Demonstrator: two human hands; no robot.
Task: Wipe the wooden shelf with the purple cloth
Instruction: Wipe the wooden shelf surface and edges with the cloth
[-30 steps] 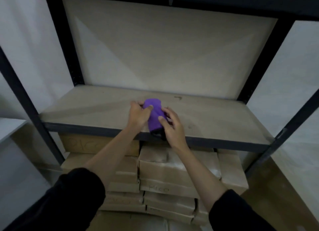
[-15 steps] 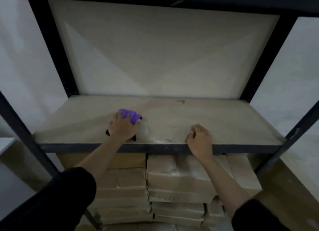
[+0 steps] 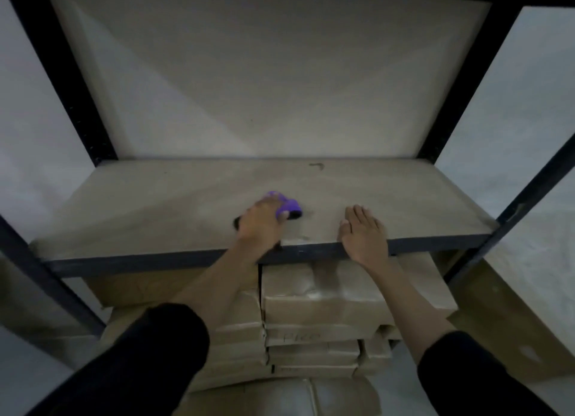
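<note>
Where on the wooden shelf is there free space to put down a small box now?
The wooden shelf is bare left of the left hand, up to the black post. It is also bare right of the right hand and along the back wall. The front middle is crowded: the left hand presses the purple cloth there.

Purple cloth (image 3: 287,206), tan wooden shelf (image 3: 155,216), black sleeves (image 3: 149,362).

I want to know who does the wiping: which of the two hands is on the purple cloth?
The left hand: it presses the purple cloth onto the wooden shelf. The right hand lies flat and bare at the front edge.
</note>
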